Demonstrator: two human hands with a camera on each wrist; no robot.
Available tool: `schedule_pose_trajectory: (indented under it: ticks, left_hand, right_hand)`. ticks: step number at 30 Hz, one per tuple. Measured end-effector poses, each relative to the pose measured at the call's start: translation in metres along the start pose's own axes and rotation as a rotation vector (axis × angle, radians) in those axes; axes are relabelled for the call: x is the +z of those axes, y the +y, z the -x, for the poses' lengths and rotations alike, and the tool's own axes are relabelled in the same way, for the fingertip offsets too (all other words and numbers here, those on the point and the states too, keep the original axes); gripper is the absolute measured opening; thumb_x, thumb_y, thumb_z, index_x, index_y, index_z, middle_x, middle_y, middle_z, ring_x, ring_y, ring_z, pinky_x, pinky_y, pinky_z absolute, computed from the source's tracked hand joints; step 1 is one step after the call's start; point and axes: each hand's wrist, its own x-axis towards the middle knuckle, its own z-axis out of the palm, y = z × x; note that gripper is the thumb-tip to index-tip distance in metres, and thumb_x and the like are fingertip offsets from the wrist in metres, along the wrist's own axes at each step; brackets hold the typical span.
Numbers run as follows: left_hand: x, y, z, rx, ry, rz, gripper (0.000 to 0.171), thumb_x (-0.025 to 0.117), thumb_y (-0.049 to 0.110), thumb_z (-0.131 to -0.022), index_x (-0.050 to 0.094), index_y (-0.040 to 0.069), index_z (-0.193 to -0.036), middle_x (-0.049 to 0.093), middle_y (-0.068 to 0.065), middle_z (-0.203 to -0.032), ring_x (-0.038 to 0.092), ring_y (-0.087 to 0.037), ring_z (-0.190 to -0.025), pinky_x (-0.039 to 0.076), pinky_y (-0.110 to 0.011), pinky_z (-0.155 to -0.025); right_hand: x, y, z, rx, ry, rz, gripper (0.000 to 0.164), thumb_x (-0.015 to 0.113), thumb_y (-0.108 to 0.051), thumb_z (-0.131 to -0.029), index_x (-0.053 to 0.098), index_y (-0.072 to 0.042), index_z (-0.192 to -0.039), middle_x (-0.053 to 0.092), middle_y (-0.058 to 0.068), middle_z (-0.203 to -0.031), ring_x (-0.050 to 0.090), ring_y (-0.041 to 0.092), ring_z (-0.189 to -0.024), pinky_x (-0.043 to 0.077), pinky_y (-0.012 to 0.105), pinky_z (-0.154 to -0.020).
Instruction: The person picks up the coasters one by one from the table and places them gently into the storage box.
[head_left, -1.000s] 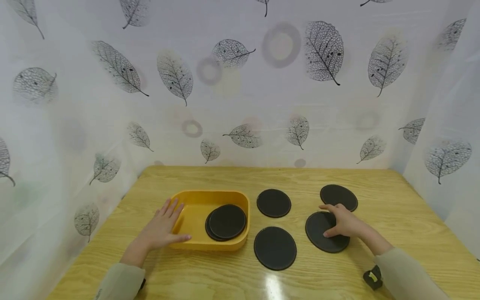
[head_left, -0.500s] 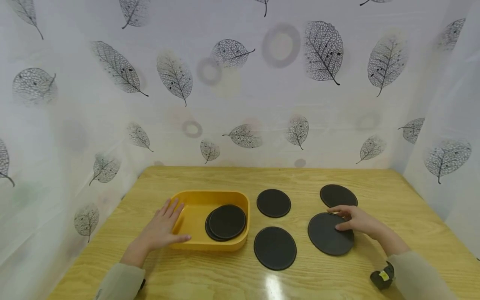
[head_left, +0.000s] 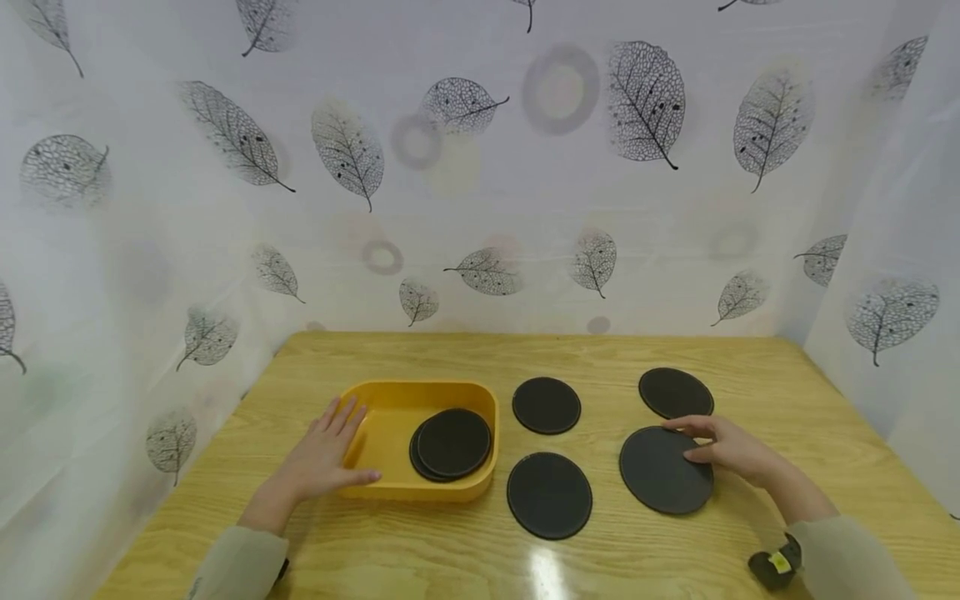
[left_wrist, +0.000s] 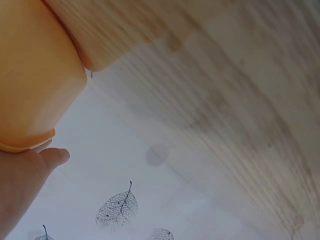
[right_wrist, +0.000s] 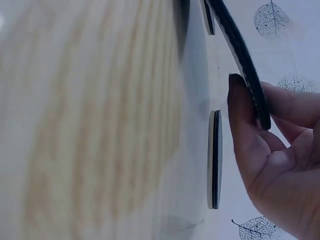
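My right hand (head_left: 738, 454) pinches a round black coaster (head_left: 658, 473) by its far right edge, thumb on top and fingers underneath. In the right wrist view, the held coaster (right_wrist: 242, 60) appears edge-on and tilted, raised off the table. My left hand (head_left: 318, 458) lies across the left end of a yellow plastic bin (head_left: 420, 493), fingers straight and spread over its rim. The bin's rim meets that hand in the left wrist view too. Two overlapping black coasters (head_left: 453, 443) lie in the bin's right half.
Between the bin and the held coaster lie a near black coaster (head_left: 550, 496) and a far black coaster (head_left: 547, 406). Another black coaster (head_left: 675, 392) lies just behind the right hand. A leaf-print curtain (head_left: 525, 200) encloses the back and sides of the wooden table (head_left: 420, 550).
The right hand has drawn back to the right and slightly nearer, its fingers going under the coaster's edge. The coaster has shifted slightly right and toward me. The left hand has stayed put.
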Motion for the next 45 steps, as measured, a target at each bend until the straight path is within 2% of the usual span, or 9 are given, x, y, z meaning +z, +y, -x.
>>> schedule_pose_trajectory:
  ticks: [4, 10, 14, 19, 28, 34, 37, 40, 45]
  left_hand:
    - [0.001, 0.0, -0.001, 0.002, 0.0, 0.001, 0.098, 0.055, 0.059, -0.075, 0.017, -0.003, -0.139, 0.009, -0.023, -0.144, 0.001, -0.04, -0.129, 0.016, -0.063, -0.093]
    - [0.001, 0.0, -0.001, 0.008, 0.009, 0.008, 0.098, 0.056, 0.059, -0.074, 0.017, -0.004, -0.139, 0.009, -0.024, -0.143, 0.001, -0.041, -0.129, 0.016, -0.064, -0.092]
    - [0.001, 0.0, -0.001, 0.009, 0.01, 0.007, 0.097, 0.056, 0.059, -0.075, 0.018, -0.003, -0.139, 0.009, -0.024, -0.143, 0.002, -0.041, -0.129, 0.017, -0.064, -0.092]
    - [0.002, 0.0, 0.0, 0.005, 0.009, 0.007, 0.097, 0.056, 0.058, -0.075, 0.018, -0.003, -0.139, 0.01, -0.024, -0.143, 0.003, -0.042, -0.129, 0.017, -0.064, -0.092]
    - [-0.001, 0.001, 0.0, 0.004, 0.01, 0.005, 0.096, 0.056, 0.058, -0.075, 0.019, -0.004, -0.139, 0.01, -0.024, -0.143, 0.002, -0.041, -0.129, 0.016, -0.063, -0.093]
    - [0.001, 0.0, 0.0, 0.006, 0.002, -0.003, 0.096, 0.055, 0.059, -0.075, 0.019, -0.004, -0.138, 0.01, -0.024, -0.143, 0.003, -0.042, -0.129, 0.017, -0.064, -0.092]
    - [0.003, 0.0, 0.0, 0.006, 0.003, -0.01, 0.096, 0.055, 0.059, -0.075, 0.019, -0.004, -0.138, 0.01, -0.024, -0.143, 0.004, -0.042, -0.129, 0.017, -0.063, -0.092]
    - [0.003, 0.0, -0.001, 0.004, 0.005, -0.015, 0.096, 0.054, 0.06, -0.075, 0.019, -0.004, -0.138, 0.01, -0.024, -0.143, 0.003, -0.042, -0.129, 0.017, -0.063, -0.093]
    - [0.001, 0.0, -0.001, 0.003, 0.006, -0.014, 0.096, 0.055, 0.059, -0.075, 0.019, -0.005, -0.138, 0.01, -0.024, -0.143, 0.003, -0.042, -0.129, 0.017, -0.063, -0.093]
  right_hand:
    - [0.003, 0.0, 0.004, 0.003, 0.021, -0.066, 0.052, 0.059, -0.009, -0.083, 0.039, 0.01, -0.127, 0.023, 0.038, -0.13, 0.018, 0.053, -0.118, 0.048, 0.033, -0.073]
    - [0.009, -0.006, 0.008, 0.007, 0.055, -0.21, 0.056, 0.055, -0.01, -0.087, 0.029, 0.012, -0.131, 0.012, 0.042, -0.131, 0.054, 0.027, -0.101, 0.049, 0.034, -0.073]
    - [0.015, -0.01, 0.008, -0.023, 0.086, -0.325, 0.051, 0.053, -0.009, -0.088, 0.033, 0.004, -0.133, 0.011, 0.041, -0.131, 0.058, 0.012, -0.091, 0.049, 0.033, -0.073]
    - [0.025, -0.015, 0.006, -0.019, 0.169, -0.393, 0.043, 0.054, -0.007, -0.087, 0.045, -0.009, -0.129, 0.014, 0.038, -0.132, 0.058, 0.009, -0.089, 0.05, 0.03, -0.071]
    - [0.047, -0.038, -0.009, -0.01, 0.263, -0.506, 0.051, 0.055, -0.005, -0.086, 0.036, -0.001, -0.134, 0.021, 0.031, -0.13, 0.058, 0.01, -0.08, 0.049, 0.025, -0.064]
    - [0.062, -0.051, -0.024, -0.035, 0.237, -0.577, 0.054, 0.053, -0.003, -0.087, 0.029, 0.004, -0.135, 0.009, 0.034, -0.137, 0.059, 0.009, -0.082, 0.048, 0.023, -0.065]
    - [0.07, -0.059, -0.032, -0.042, 0.229, -0.594, 0.056, 0.053, -0.003, -0.087, 0.026, 0.006, -0.135, 0.025, 0.031, -0.132, 0.059, 0.01, -0.083, 0.048, 0.024, -0.067]
    - [0.077, -0.068, -0.042, -0.055, 0.214, -0.633, 0.059, 0.052, -0.001, -0.087, 0.021, 0.008, -0.136, 0.046, 0.018, -0.114, 0.06, 0.012, -0.081, 0.049, 0.025, -0.067]
    - [0.09, -0.083, -0.057, -0.081, 0.173, -0.741, 0.06, 0.049, 0.005, -0.087, 0.016, 0.01, -0.136, 0.053, 0.005, -0.098, 0.06, 0.011, -0.077, 0.049, 0.023, -0.066]
